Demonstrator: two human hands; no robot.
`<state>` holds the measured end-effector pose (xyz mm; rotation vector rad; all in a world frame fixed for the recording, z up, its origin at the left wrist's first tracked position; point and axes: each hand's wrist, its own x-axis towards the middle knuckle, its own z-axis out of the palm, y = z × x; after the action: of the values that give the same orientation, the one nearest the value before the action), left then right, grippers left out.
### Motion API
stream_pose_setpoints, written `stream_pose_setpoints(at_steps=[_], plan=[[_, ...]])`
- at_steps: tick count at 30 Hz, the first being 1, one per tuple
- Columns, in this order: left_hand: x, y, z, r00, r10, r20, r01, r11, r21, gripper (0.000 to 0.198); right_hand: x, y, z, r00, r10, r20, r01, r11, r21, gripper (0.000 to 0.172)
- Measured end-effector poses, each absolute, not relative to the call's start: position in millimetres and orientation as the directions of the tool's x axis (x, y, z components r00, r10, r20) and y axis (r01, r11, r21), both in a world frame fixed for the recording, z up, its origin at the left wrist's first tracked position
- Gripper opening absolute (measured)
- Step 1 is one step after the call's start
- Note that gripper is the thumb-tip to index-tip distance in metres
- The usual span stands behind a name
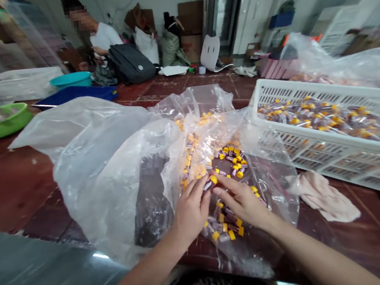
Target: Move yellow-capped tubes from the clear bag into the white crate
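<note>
I see a plastic bag (106, 149) beneath my left hand (190, 208), a crate (312, 142) outside my right hand (242, 199). The left pinches a bottle (208, 185); whether the right grips its cap (213, 179), I can't tell. Loose fingers could drop it.

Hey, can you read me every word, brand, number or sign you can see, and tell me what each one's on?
No text can be read for certain.
Yellow-capped bottle at the fingertips: pale marks on its label, too small and blurred to read.
Bottles in the white crate: also unreadable.
Dark backpack: a small round pale emblem, too blurred to make out.
</note>
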<state>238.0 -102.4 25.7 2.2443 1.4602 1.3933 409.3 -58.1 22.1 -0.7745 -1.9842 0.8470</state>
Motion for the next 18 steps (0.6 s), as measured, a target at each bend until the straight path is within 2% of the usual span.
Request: stream_pose_setpoints(at_steps=[3,5,7,8,9,10,12,14,16,18], plan=[[223.9,-100.5,31.9,0.217,0.750,0.624,0.670,-0.580,0.464,0.046,425.6,-46.3,32.2,-0.484,0.772,0.412,0.150,0.537,-0.830,0.037],[199.6,-92.3,40.9,0.165,0.704,0.691,0.723,-0.563,0.400,0.044,462.6,-20.9,52.1,-0.360,0.804,0.474,0.170,0.556,-0.814,0.031],[162.3,-76.0,46.9,-0.043,0.656,0.753,0.813,-0.416,0.408,0.031,519.1,16.2,80.4,-0.075,0.783,0.617,0.317,0.606,-0.730,0.034],[141.4,-65.2,47.0,-0.171,0.647,0.743,0.846,-0.290,0.447,0.027,550.3,35.4,95.1,0.105,0.707,0.699,0.448,0.594,-0.668,0.039],[121.1,-53.4,44.9,-0.241,0.671,0.701,0.871,-0.169,0.461,0.029,579.8,52.6,108.5,0.180,0.639,0.748,0.607,0.526,-0.596,0.044],[103.2,-41.4,40.8,-0.241,0.742,0.625,0.895,-0.080,0.439,0.030,604.5,66.0,119.2,0.180,0.606,0.775,0.739,0.437,-0.513,0.050],[79.2,-19.9,28.9,-0.238,0.864,0.444,0.935,0.079,0.346,0.036,630.5,78.1,128.7,0.077,0.581,0.810,0.891,0.325,-0.318,0.059],[72.6,-4.5,17.7,-0.261,0.924,0.279,0.954,0.202,0.222,0.045,620.1,72.2,119.3,-0.111,0.626,0.772,0.917,0.365,-0.163,0.053],[77.9,5.4,11.9,-0.329,0.927,0.183,0.939,0.300,0.169,0.050,583.7,58.1,94.7,-0.315,0.733,0.603,0.879,0.465,-0.106,0.039],[86.3,12.6,11.9,-0.391,0.911,0.130,0.911,0.363,0.198,0.049,541.7,47.1,65.4,-0.441,0.823,0.359,0.852,0.509,-0.120,0.033]])
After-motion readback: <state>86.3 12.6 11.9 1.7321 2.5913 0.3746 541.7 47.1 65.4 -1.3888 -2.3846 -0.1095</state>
